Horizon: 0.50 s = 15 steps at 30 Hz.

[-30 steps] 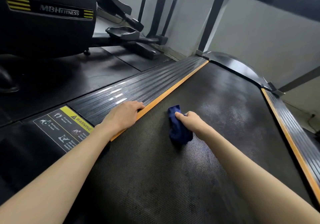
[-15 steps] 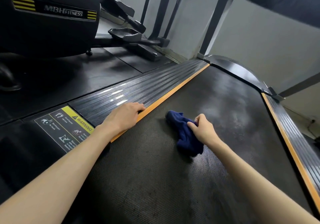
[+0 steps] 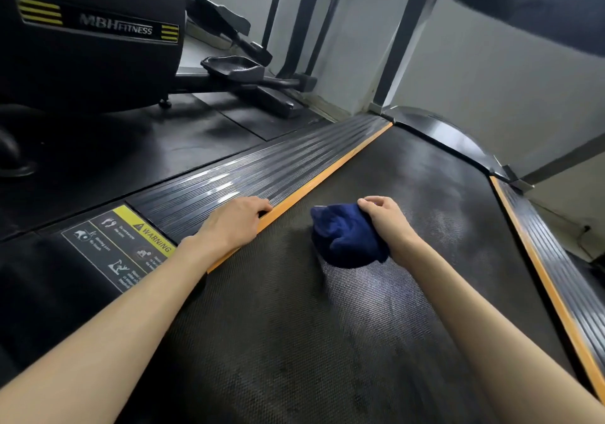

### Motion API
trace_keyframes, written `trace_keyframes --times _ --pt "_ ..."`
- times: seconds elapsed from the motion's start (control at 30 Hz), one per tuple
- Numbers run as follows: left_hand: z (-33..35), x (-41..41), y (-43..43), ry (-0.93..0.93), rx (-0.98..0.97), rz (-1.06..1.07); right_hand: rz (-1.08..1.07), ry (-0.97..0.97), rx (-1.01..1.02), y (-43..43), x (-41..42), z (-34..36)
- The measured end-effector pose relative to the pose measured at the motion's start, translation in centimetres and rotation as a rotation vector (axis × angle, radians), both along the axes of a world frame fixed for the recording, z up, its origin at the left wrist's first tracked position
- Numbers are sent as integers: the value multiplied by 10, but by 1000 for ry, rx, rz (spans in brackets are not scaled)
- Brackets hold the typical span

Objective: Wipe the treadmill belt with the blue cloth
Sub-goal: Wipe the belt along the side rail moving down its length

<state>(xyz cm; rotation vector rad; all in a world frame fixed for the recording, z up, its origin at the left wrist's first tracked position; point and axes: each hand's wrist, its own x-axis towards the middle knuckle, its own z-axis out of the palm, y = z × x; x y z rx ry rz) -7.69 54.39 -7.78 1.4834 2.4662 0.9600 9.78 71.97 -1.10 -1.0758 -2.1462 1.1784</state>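
Our right hand [image 3: 386,224] has slid slightly rightward, fingers curled gripping the blue cloth [image 3: 343,237]; most treadmill belt [image 3: 327,341] seemingly remains unwiped.

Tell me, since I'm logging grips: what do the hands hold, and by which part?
The right hand grips the bunched dark-blue cloth along its right side; the left hand holds nothing.
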Motion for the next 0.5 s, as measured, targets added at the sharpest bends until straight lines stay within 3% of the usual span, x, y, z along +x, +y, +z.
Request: trace_keyframes --times 0.13,0.37,0.5 --pt "13 14 19 -72 75 -45 165 51 -36 -9 9 4" --pt "44 61 54 -471 142 -275 465 29 -73 -15 27 17" --pt "44 64 59 -308 73 -291 382 -6 95 -5 35 22"
